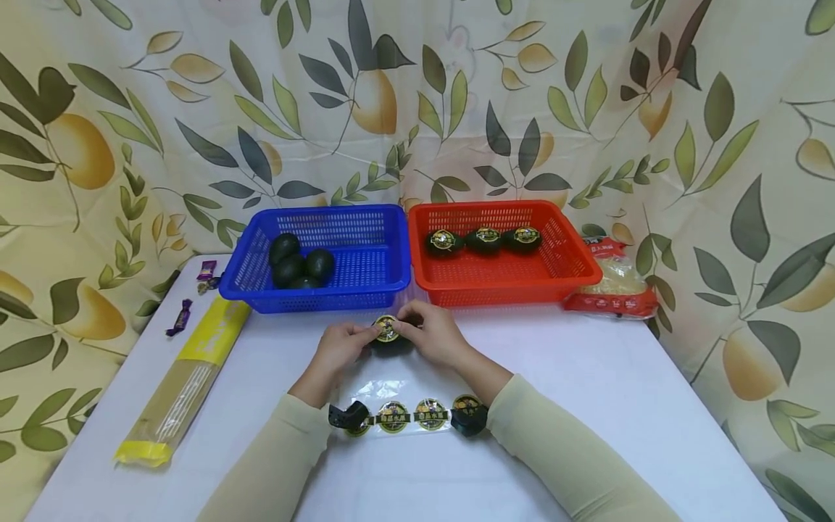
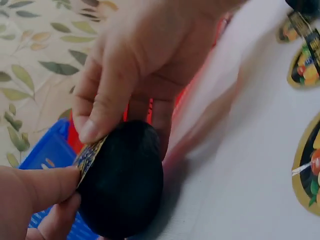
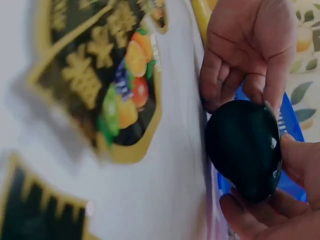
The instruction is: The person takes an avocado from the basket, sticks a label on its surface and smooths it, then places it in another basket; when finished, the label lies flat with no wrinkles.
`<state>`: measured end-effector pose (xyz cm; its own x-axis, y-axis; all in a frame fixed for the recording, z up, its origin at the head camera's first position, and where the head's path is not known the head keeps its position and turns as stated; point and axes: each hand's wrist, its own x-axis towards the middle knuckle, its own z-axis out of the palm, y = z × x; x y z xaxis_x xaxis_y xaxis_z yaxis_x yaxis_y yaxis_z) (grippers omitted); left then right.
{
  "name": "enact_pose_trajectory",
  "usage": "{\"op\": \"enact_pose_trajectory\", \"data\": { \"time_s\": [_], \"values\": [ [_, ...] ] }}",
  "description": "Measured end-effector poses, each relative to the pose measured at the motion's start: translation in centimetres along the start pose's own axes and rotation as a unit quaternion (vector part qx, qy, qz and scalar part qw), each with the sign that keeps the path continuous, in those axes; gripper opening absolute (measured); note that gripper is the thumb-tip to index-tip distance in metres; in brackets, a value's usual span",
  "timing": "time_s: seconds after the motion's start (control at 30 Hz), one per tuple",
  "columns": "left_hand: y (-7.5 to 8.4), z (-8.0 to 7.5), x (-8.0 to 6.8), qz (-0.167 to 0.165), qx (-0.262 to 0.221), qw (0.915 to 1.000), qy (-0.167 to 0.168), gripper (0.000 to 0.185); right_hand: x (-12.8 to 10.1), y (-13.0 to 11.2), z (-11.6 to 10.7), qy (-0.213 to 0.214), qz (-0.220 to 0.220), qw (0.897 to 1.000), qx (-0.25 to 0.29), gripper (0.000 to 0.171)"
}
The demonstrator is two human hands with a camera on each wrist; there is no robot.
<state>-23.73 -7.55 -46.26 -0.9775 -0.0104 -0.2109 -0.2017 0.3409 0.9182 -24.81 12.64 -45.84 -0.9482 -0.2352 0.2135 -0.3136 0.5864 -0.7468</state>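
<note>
A dark green avocado (image 1: 391,349) is held between both hands in front of the baskets. A round gold-and-black sticker (image 1: 388,328) lies on its upper side. My left hand (image 1: 339,353) grips the avocado from the left, its thumb on the sticker's edge. From the other side my right hand (image 1: 440,337) holds it, thumb on the sticker and fingers round the far side. In the left wrist view the sticker (image 2: 90,159) shows edge-on against the smooth skin of the avocado (image 2: 125,185). Below the hands lies a clear sheet (image 1: 381,384) with a row of stickers (image 1: 393,417).
A blue basket (image 1: 365,296) holds several unlabelled avocados (image 1: 285,270). Beside it, a red basket (image 1: 496,293) has three stickered avocados (image 1: 485,239). A long yellow noodle pack (image 1: 185,377) and purple-wrapped sweets (image 1: 180,317) lie left; a red-and-clear bag (image 1: 616,279) sits right.
</note>
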Motion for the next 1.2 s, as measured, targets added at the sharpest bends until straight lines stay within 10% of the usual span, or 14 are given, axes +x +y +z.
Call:
{"op": "enact_pose_trajectory", "data": {
  "time_s": [0.1,0.2,0.37,0.67,0.73,1.07,1.2],
  "values": [
    [-0.3,0.2,0.0,0.027,-0.023,0.9990,0.027,0.029,-0.1,-0.1,-0.2,0.006,-0.033,0.999,-0.017,0.015],
    [-0.4,0.3,-0.1,0.127,0.010,0.9905,0.052,0.022,-0.2,-0.1,-0.2,0.016,-0.073,0.996,-0.056,0.015],
    [-0.6,0.5,-0.3,0.285,0.123,0.9495,0.047,0.020,-0.3,0.1,-0.3,0.017,-0.128,0.985,-0.113,0.020],
    [-0.5,-0.5,-0.3,0.336,0.220,0.9159,-0.009,0.037,-0.2,-0.1,-1.1,-0.050,-0.151,0.975,-0.155,0.047],
    [-0.5,-0.6,-0.1,0.332,0.222,0.9168,-0.020,0.040,-0.1,-0.1,-1.1,-0.053,-0.152,0.974,-0.158,0.045],
    [-1.0,-1.1,1.1,0.152,0.017,0.9862,-0.064,0.030,0.2,-0.6,-0.1,-0.057,-0.119,0.983,-0.126,0.029],
    [-1.1,-1.0,1.6,0.034,-0.117,0.9873,-0.102,0.036,0.2,-0.8,-0.3,-0.078,-0.125,0.979,-0.137,0.034]
  ]
}}
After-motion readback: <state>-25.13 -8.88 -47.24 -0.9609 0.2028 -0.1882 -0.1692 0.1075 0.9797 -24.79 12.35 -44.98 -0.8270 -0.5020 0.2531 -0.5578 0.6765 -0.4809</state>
